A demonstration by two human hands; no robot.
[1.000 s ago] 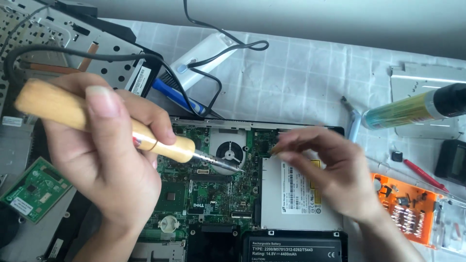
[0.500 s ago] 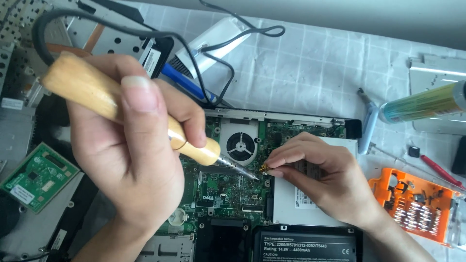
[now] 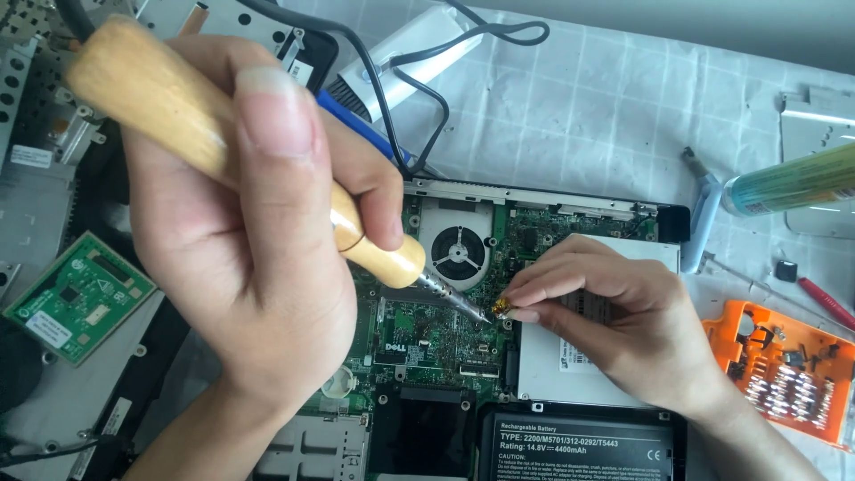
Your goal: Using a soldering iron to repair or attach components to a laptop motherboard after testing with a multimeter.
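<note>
My left hand (image 3: 240, 240) grips the wooden handle of a soldering iron (image 3: 178, 125); its metal tip (image 3: 463, 305) points down-right onto the green motherboard (image 3: 427, 330) of an opened laptop. My right hand (image 3: 614, 321) pinches a small brass-coloured piece (image 3: 501, 306) right at the iron's tip, resting over the silver drive (image 3: 579, 365). A round cooling fan (image 3: 459, 252) sits just above the tip. The iron's black cord (image 3: 392, 98) loops away at the top.
A loose green circuit board (image 3: 78, 297) lies at left. A black battery (image 3: 579, 445) sits at the bottom. An orange case of screwdriver bits (image 3: 784, 370) is at right, with a green cylindrical tube (image 3: 793, 183) and a red-handled tool (image 3: 824, 298) above it. Metal laptop parts fill the upper left.
The view has moved closer over the board. My right hand slid left to meet the iron's tip, and it now pinches the small brass piece against it.
</note>
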